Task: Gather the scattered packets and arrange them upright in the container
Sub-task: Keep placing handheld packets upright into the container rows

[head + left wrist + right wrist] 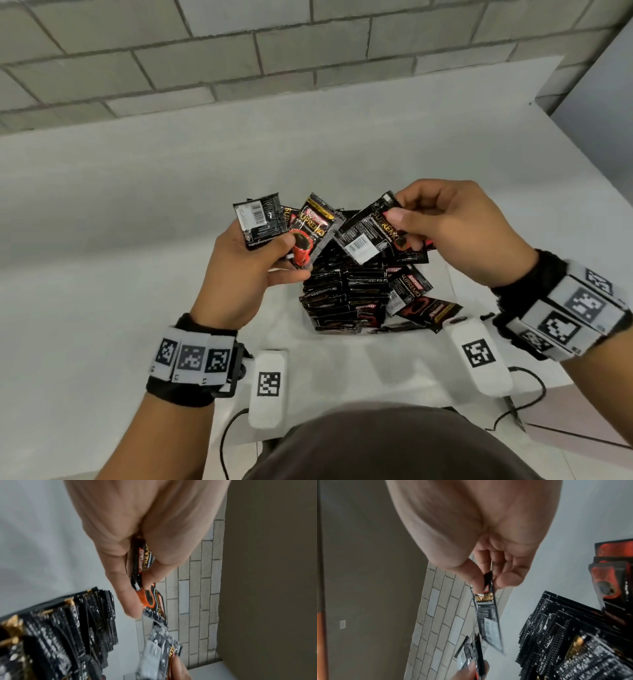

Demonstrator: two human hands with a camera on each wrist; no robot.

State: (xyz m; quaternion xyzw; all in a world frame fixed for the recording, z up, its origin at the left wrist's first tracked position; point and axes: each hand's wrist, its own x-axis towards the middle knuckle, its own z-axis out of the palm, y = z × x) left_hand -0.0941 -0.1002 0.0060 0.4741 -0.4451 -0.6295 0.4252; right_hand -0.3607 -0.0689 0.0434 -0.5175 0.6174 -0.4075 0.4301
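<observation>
Left hand (245, 270) pinches a small fan of packets (310, 229), right hand (455, 229) pinches a few more (368, 236), both above the container (346, 301), which looks near full. Square both sets into one stack, same orientation, then slot upright; the gap is probably on the right.

We count 2 hands (239, 274), 3 packets fanned in the left, at least 2 in the right, 2 white tagged blocks (269, 387), and packed packets beyond counting.
</observation>
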